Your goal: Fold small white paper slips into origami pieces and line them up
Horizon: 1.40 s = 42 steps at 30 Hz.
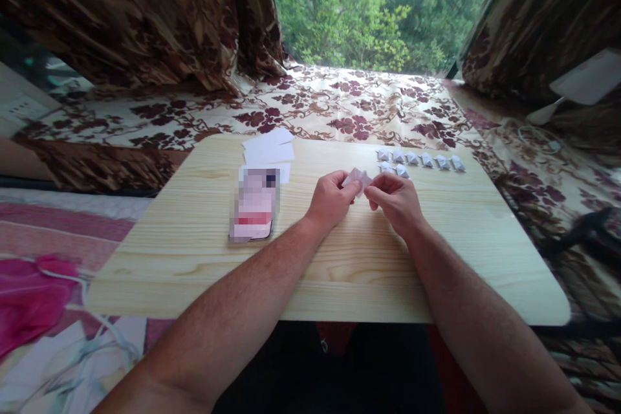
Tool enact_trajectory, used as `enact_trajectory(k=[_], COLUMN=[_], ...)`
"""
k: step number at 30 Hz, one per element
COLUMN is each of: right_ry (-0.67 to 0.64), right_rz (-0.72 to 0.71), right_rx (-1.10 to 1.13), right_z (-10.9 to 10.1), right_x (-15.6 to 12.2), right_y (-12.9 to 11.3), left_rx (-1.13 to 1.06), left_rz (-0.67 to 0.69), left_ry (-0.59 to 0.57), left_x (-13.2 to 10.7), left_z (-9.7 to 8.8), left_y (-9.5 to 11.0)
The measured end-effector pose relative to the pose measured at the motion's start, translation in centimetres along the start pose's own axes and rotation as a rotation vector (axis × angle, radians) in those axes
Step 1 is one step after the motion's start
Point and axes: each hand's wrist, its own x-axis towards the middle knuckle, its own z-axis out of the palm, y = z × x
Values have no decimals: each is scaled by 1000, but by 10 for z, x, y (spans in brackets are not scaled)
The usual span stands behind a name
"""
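Observation:
A small piece of folded white paper (356, 177) is held above the middle of the wooden table (339, 272). My left hand (332, 196) is closed on its left side, thumb on top. At the paper's right edge, my right hand (395, 200) pinches with thumb and fingertips. Just beyond my right hand, several small folded white paper pieces (427, 160) stand in two rows; the nearer row is partly hidden behind the hand. Flat white paper sheets (269, 150) lie overlapping at the back left of the table.
A blurred-out phone-like object (255, 207) lies left of my hands, over the edge of the sheets. Floral cloth (359, 103) covers the ledge behind the table, below a window. Cables (104, 336) and a pink cloth (33, 301) are at the lower left.

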Motion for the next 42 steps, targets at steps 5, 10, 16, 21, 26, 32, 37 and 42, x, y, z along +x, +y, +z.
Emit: enact_trajectory(k=[5, 10, 16, 21, 26, 32, 37, 42], right_ry=[-17, -26, -12, -12, -30, -12, -2, -5], right_rz=[24, 21, 32, 25, 11, 32, 41, 41], right_rx=[-6, 17, -3, -5, 11, -15, 1, -28], right_z=[-1, -1, -1, -2, -3, -4, -3, -3], right_x=[0, 1, 1, 0, 0, 1, 1, 1], right_y=[-1, 1, 1, 0, 1, -1, 1, 2], left_rx=[21, 63, 139, 129, 60, 95, 101, 30], left_rz=[19, 41, 71, 72, 47, 35, 19, -24], left_ry=[-25, -39, -31, -25, -43, -13, 10, 17], left_x=[-1, -2, -3, -3, -2, -3, -4, -1], left_z=[0, 0, 0, 0, 1, 2, 1, 1], left_y=[2, 4, 5, 5, 5, 4, 7, 3])
